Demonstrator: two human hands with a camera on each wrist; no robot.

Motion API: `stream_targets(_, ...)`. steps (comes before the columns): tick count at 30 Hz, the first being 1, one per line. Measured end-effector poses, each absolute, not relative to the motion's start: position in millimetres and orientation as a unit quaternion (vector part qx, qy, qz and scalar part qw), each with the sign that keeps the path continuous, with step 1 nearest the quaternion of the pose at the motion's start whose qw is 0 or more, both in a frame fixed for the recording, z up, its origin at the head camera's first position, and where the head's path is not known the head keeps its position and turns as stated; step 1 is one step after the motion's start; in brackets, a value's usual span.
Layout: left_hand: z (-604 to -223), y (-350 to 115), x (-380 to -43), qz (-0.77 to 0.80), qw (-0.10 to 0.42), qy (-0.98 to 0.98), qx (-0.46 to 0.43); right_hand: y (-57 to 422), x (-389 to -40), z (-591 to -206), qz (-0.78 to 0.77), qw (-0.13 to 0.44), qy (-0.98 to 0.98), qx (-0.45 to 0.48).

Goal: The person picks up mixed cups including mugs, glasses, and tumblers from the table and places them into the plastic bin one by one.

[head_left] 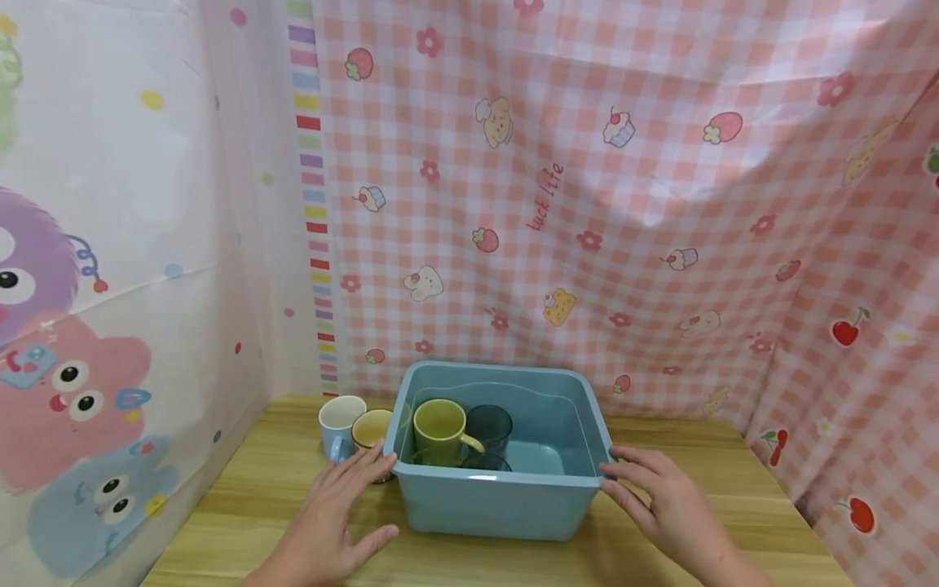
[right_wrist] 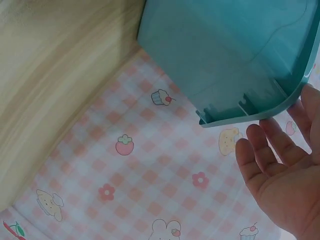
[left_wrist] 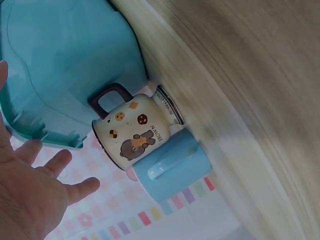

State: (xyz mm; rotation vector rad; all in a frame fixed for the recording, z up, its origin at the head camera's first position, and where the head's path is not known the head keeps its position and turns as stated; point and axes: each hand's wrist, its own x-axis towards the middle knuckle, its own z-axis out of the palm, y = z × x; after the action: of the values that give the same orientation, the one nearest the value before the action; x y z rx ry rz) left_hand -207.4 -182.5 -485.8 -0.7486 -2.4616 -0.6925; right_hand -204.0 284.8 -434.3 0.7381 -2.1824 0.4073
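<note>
A blue-grey plastic bin [head_left: 499,504] stands on the wooden table. In its left half are a yellow-green mug [head_left: 438,424], handle to the right, and dark glass cups [head_left: 490,425], partly hidden by the front wall. My left hand [head_left: 330,509] has its fingertips at the bin's left front corner, fingers extended and thumb apart. At the right front corner, the fingertips of my right hand [head_left: 663,497] touch the rim, fingers nearly straight. Left of the bin stand a cream mug with a bear print [left_wrist: 132,131] and dark handle, and a light blue mug [left_wrist: 172,167].
The wooden table [head_left: 279,489] reaches back to a pink checked cloth [head_left: 543,204] hanging behind the bin. A white cloth with cartoon figures [head_left: 110,326] hangs on the left side. More checked cloth [head_left: 858,408] borders the right.
</note>
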Motion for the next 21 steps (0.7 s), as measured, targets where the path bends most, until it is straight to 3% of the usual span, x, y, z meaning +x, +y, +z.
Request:
stream_targets(6,-485.5,-181.6,-206.0,-0.251,0.233,-0.899,-0.271,286.5,-205.0,-442.7,0.17,0.413,-0.845,0.293)
stream_targets(13,-487.3,-182.9,-208.3,-0.271,0.272,-0.882,-0.276,284.5,-199.3,-443.4,0.177,0.391,-0.862,0.269)
stream_targets(21,-484.9,-191.6,-216.2,-0.285,0.306,-0.9,-0.124,284.4,-193.1,-445.4,0.18,0.36,-0.882,0.243)
